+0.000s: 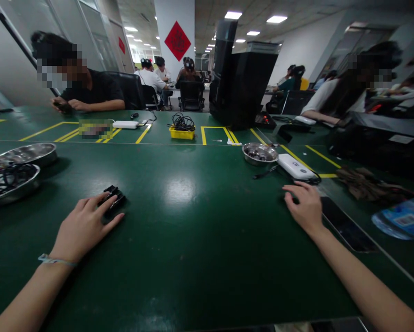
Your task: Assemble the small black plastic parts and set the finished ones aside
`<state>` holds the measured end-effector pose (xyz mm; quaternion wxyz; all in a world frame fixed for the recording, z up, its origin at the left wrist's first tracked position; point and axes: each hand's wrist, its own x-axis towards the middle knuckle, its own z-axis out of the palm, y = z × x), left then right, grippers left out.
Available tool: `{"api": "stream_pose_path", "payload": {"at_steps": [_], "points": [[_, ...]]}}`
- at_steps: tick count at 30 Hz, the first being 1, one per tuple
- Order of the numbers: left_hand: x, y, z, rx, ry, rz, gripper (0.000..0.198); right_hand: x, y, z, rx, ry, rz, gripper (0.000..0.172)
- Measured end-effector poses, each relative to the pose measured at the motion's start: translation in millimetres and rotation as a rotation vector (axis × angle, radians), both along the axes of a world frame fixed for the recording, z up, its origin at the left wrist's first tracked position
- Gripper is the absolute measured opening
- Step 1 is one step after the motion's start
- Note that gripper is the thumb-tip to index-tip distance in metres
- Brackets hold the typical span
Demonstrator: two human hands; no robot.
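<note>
1. Green table (200,240) with yellow tape lines fills the front of a busy open office, and other people sit along its far edge.
2. Left hand (85,226) lies palm down with the forearm stretched in from the lower left. Its fingers are spread and unclenched, the fingertips resting on a small black object (114,196) left of the table's middle.
3. Right hand (304,205) is also palm down, fingers loosely bent and gripping nothing. It lies just beside a dark phone (345,228) and near a white power bank (294,166).
4. What the black object is cannot be made out, since the fingers cover part of it.
5. Steel bowl (20,189) at far left is cut off by the frame edge, with dark tangled cable inside.
</note>
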<state>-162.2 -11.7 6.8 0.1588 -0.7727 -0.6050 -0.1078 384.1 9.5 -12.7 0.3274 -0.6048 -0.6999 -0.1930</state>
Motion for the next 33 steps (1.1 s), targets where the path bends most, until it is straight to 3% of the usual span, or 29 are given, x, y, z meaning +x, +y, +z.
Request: {"api": "stream_pose_path", "payload": {"at_steps": [3, 7, 12, 15, 18, 22, 27, 33], "points": [[24, 2, -1.9, 0.024, -0.009, -0.139, 0.052, 34, 0, -4.1, -0.093, 0.165, -0.138, 0.027], [65, 7, -12.0, -0.102, -0.082, -0.338, 0.046, 27, 9, -7.7, -0.344, 0.405, -0.088, 0.03], [117, 5, -18.0, -0.206, -0.157, -0.452, 0.042, -23, 22, -4.8, -0.469, 0.544, 0.042, 0.033], [147, 3, -16.5, -0.242, -0.197, -0.529, 0.043, -65, 26, -2.6, -0.494, 0.589, 0.193, 0.035], [176, 3, -16.7, -0.242, -0.257, -0.561, 0.05, -111, 25, -2.8, -0.534, 0.548, 0.376, 0.04], [207, 8, -21.8, -0.198, -0.334, -0.526, 0.061, -163, 17, -6.3, -0.491, 0.43, 0.508, 0.048], [214, 14, -26.2, -0.22, -0.411, -0.528, 0.048, -186, 8, -7.5, -0.473, 0.469, 0.585, 0.051], [199, 16, -23.8, -0.321, -0.707, -0.499, 0.046, -161, 2, 6.9, -0.64, 0.447, 0.667, 0.044]]}}
